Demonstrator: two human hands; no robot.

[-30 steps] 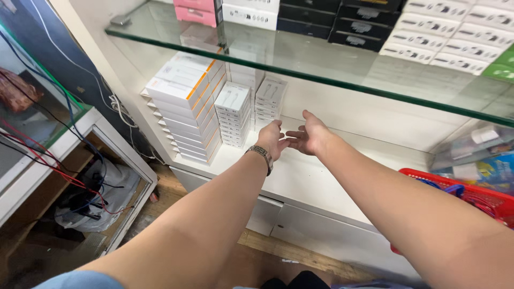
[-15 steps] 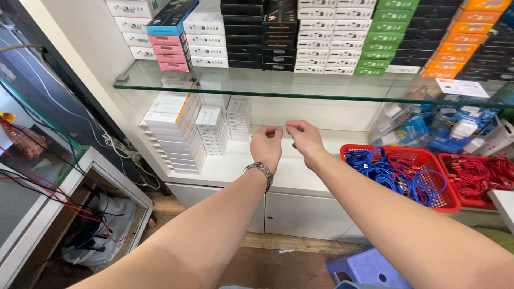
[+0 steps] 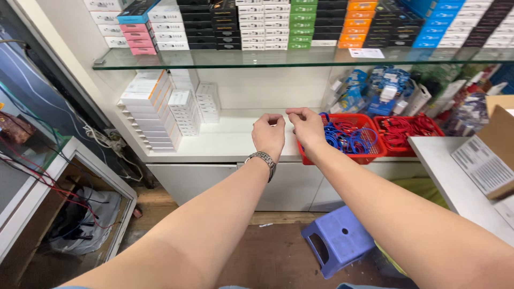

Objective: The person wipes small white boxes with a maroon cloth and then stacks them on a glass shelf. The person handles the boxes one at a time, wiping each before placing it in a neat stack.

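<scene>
Both my arms reach out over a white lower shelf [image 3: 230,142]. My left hand [image 3: 269,135], with a metal watch on the wrist, is curled into a loose fist. My right hand [image 3: 306,126] is beside it, fingers curled, almost touching the left. Whether something small is pinched between them I cannot tell. Just right of my right hand stands a red basket of blue cables [image 3: 348,138]. Stacks of white boxes [image 3: 160,109] stand on the shelf to the left.
A glass shelf [image 3: 225,58] above carries rows of coloured boxes. A second red basket with red cables [image 3: 407,131] sits farther right, next to a white counter with a cardboard box [image 3: 490,152]. A blue stool [image 3: 337,243] stands on the floor. At the left is a glass case with wires [image 3: 32,160].
My hands have drawn back from the white boxes and moved right, closing into fists near the red basket. The view has swung right and up.
</scene>
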